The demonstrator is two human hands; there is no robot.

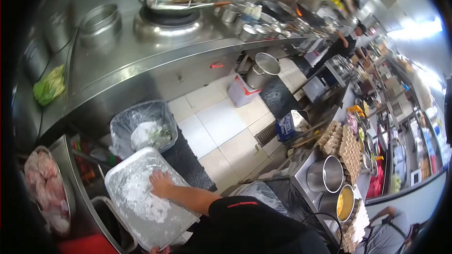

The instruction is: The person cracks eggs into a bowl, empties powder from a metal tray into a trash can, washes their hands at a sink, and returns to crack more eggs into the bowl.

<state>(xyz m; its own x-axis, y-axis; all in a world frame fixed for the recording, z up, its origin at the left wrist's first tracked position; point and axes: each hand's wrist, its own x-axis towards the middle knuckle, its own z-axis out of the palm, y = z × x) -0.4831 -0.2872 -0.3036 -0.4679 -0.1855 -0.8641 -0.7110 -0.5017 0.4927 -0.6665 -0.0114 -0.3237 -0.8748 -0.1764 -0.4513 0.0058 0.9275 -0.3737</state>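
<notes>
A metal tray [179,209] dusted with white powder [143,197] lies at the lower left, its far end over the rim of a bin lined with a clear bag [123,129]. My right hand [161,184] rests palm down on the powder, fingers spread, gripping nothing. At the bottom edge of the view, my left hand [161,250] is on the tray's near rim; only some fingers show, curled at the edge. Inside the bin are more white powder and some green scraps [162,135].
Left of the tray sits a pan of raw meat [46,186]. A steel stove counter [113,73] with a wok [172,15] runs along the back. Black mats [195,162] lie on the tiled floor. Steel pots [325,174] and egg trays [348,153] stand right. Other people [346,42] are nearby.
</notes>
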